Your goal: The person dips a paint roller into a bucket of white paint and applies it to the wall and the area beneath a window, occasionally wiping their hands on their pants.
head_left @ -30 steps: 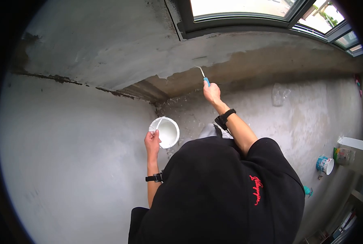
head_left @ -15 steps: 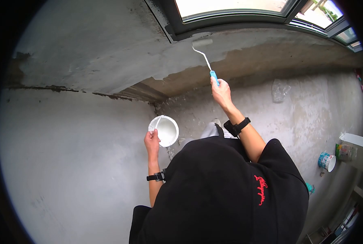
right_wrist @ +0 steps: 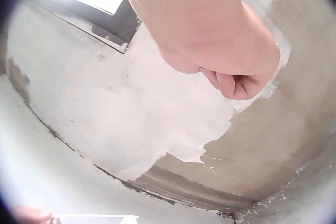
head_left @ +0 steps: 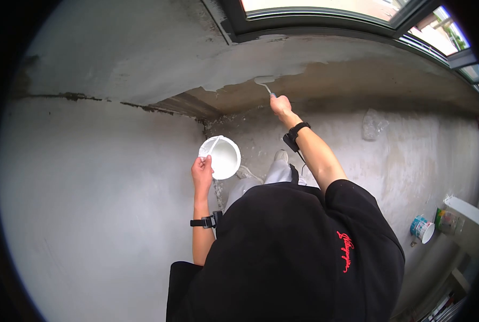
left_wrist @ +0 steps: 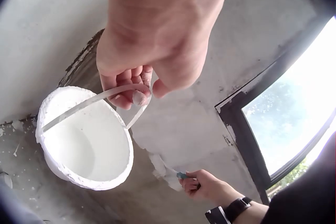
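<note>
My left hand [head_left: 202,170] grips the thin handle [left_wrist: 94,100] of a white bucket [left_wrist: 56,167], fingers curled round it. The bucket hangs below, mouth up, its rim crusted white and white paint inside. Out ahead, my right hand [head_left: 282,106] grips a paint roller [head_left: 264,79] by its blue handle [left_wrist: 182,175]. The roller head lies against the wall where the pale coat meets the brown strip. In the right wrist view the curled right hand [right_wrist: 226,61] hides the roller.
A dark-framed window [head_left: 314,27] sits above the painted wall [head_left: 159,64]. Clear plastic [head_left: 374,124] lies on the floor to the right. Farther back right stand a small blue-and-white tub [head_left: 422,229] and a white board [head_left: 469,213]. A wall corner is just beyond the bucket.
The roller was low on the wall, rose to just under the window frame, and is now back down at the brown strip. The left hand keeps its hold on the bucket handle.
</note>
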A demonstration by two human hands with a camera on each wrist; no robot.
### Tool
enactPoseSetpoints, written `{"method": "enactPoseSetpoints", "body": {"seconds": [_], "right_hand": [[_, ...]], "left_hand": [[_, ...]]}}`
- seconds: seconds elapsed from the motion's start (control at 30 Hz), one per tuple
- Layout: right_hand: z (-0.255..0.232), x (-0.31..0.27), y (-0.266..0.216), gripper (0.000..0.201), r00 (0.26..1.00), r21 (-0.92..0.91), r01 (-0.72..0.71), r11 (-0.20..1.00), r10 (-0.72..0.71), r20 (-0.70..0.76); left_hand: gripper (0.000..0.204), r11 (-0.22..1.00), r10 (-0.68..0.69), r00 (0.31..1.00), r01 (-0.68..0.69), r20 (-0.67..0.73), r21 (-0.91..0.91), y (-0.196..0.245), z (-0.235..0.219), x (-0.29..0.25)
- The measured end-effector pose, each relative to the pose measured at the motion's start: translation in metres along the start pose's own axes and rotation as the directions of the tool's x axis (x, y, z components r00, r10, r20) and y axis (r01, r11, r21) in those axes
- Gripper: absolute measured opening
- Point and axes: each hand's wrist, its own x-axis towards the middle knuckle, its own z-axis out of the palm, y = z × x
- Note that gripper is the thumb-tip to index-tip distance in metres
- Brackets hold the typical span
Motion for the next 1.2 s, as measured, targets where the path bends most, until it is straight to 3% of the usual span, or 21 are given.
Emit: {"method": "enactPoseSetpoints", "body": {"seconds": [0.07,0.13,0.2,0.23,0.4,0.53,0.57,0.7,0.8,0.87,1.13,1.2], "right_hand": [[0.013,0.024,0.027,0.058,0.986,-0.05,0.081,0.995,-0.087,-0.14],[0.004,-0.002,0.031,0.058,0.957,-0.148,0.174,0.974,-0.202,-0.207],[-0.008,-0.013,0.045,0.053,0.878,-0.123,0.332,0.935,-0.354,-0.321],[-0.016,-0.028,0.039,0.05,0.865,-0.016,0.392,0.92,-0.375,-0.333],[-0.065,-0.12,-0.005,0.046,0.848,0.1,0.449,0.888,-0.388,-0.36],[-0.073,-0.142,-0.014,0.043,0.814,0.217,0.525,0.823,-0.411,-0.41],[-0.074,-0.139,-0.014,0.042,0.777,0.125,0.54,0.832,-0.436,-0.453],[-0.082,-0.14,-0.015,0.041,0.809,0.059,0.49,0.869,-0.429,-0.403],[-0.077,-0.135,-0.016,0.04,0.864,0.161,0.446,0.88,-0.376,-0.336],[-0.074,-0.127,-0.023,0.039,0.914,0.122,0.274,0.954,-0.219,-0.341],[-0.051,-0.041,-0.012,0.033,0.966,0.235,0.083,0.968,-0.021,-0.258],[-0.05,-0.022,-0.007,0.033,0.969,0.236,0.075,0.969,-0.016,-0.245]], "left_hand": [[0.025,1.0,-0.014,1.0,0.014,-0.025,0.006,-0.001,-0.004,-0.001],[0.026,0.998,0.043,0.998,-0.042,0.036,-0.036,-0.006,-0.006,0.006],[0.026,0.999,0.017,0.998,-0.014,0.061,-0.05,-0.005,-0.007,0.006],[0.026,0.999,0.008,0.995,-0.004,0.095,-0.046,-0.006,-0.008,0.009],[0.031,0.999,0.035,0.99,-0.041,0.14,0.036,-0.012,-0.013,0.02],[0.033,0.99,0.05,0.984,-0.071,0.171,0.118,-0.027,-0.021,0.028],[0.033,0.991,0.047,0.983,-0.069,0.179,0.117,-0.031,-0.022,0.029],[0.034,0.992,0.077,0.981,-0.094,0.177,0.09,-0.01,-0.037,0.026],[0.035,0.991,0.093,0.986,-0.105,0.136,0.084,-0.004,-0.048,0.025],[0.036,0.989,0.114,0.989,-0.122,0.094,0.084,0.007,-0.053,0.022],[0.036,0.987,0.117,0.993,-0.118,0.023,0.105,-0.016,-0.058,0.03],[0.034,0.996,0.088,0.996,-0.088,0.007,0.003,-0.017,-0.055,0.033]]}}
